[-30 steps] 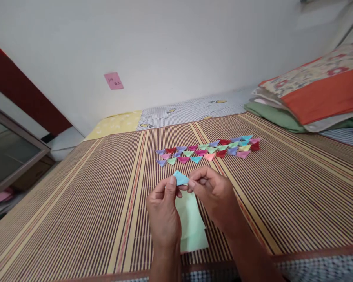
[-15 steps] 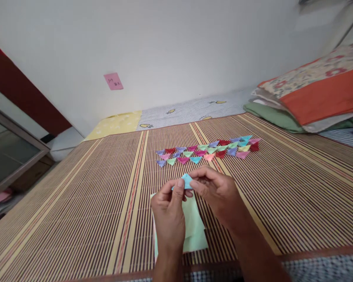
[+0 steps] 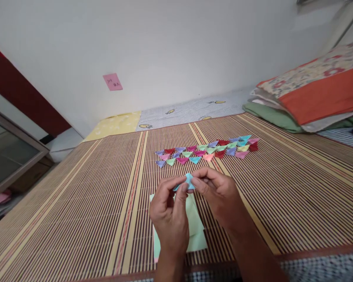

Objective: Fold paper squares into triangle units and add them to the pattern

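Blue paper: a small folded piece [image 3: 189,180], held up in both hands over the mat, its top corner pointing away from the person; the fingers cover much of it, so the exact fold cannot be told.
Left hand: thumb and forefinger clamped on the left part of the blue paper, the hand [image 3: 171,213] hanging over the green sheets and hiding part of them.
Right hand: thumb and forefinger pinched on the right part of the same paper, the hand [image 3: 217,192] just beside the left one, fingertips close together.
Green sheets: a pale stack [image 3: 198,241] on the mat beneath the hands, edges not lined up; a bit of pink shows at its near left corner.
Triangles: many small folded papers [image 3: 199,153] in slanting rows beyond the hands, points mostly toward the person; purple, red, pink, green, blue, yellow and orange.
Mat: striped [image 3: 85,211], with lighter bands and a brown border, under sheets and triangles.
Far edge: a checked cloth [image 3: 182,111] and a yellow cloth [image 3: 119,122] beside it, along the wall [image 3: 176,47].
Wall: a pink note [image 3: 112,82] with dark writing.
Right side: a floral and orange cushion [image 3: 326,96] lying on green fabric [image 3: 272,116].
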A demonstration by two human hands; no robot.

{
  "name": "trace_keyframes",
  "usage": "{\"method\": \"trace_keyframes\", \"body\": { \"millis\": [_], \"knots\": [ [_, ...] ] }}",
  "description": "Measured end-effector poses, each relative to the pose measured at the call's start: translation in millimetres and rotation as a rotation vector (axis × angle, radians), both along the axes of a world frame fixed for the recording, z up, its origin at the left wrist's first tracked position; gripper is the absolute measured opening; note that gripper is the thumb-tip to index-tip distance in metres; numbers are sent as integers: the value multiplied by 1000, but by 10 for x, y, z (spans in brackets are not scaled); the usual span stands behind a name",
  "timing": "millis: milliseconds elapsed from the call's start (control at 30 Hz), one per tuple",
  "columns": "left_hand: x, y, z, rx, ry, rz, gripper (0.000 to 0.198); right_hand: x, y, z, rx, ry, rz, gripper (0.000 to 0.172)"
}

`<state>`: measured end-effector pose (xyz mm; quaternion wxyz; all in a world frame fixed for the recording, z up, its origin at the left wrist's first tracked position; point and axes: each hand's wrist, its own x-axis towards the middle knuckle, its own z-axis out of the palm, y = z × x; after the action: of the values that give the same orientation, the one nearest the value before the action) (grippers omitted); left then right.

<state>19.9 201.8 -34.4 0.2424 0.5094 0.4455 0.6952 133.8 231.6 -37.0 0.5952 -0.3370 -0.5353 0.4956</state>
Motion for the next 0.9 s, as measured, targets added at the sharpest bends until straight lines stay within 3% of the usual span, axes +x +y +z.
{"method": "trace_keyframes", "body": {
  "millis": [267,433,633,900],
  "knots": [
    [-35,-1,-38,-89,-34,40,9,53,-14,10,110,-149,11,7],
    [-42,1,-63,-92,36,88,14,69,-13,39,243,-287,-10,9],
    [-40,-18,-37,-51,160,118,13,82,-16,33,247,-312,-10,10],
    [-29,8,-17,-157,28,-35,12,94,6,23,174,-208,-22,17]
  ]
}}
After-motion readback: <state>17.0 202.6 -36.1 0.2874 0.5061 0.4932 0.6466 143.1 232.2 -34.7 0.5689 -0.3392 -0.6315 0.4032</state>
